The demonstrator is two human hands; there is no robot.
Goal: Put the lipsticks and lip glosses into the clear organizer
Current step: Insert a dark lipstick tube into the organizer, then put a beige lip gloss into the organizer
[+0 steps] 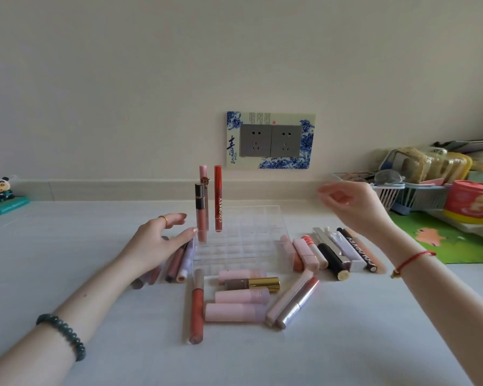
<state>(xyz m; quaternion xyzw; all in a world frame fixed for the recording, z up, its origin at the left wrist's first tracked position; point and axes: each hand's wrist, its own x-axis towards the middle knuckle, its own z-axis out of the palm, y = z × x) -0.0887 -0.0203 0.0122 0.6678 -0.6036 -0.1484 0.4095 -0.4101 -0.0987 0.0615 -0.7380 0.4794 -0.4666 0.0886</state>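
Plastic organizer: left hand beside, right hand raised, maybe empty.

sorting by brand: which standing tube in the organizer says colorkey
The red tube, rightmost upright; the pink tube and black-capped gloss stand left of it.

COLORKEY ran in pale letters down the red lip gloss standing upright, and again along a black tube lying at right. The socket surround bore a blue 青.
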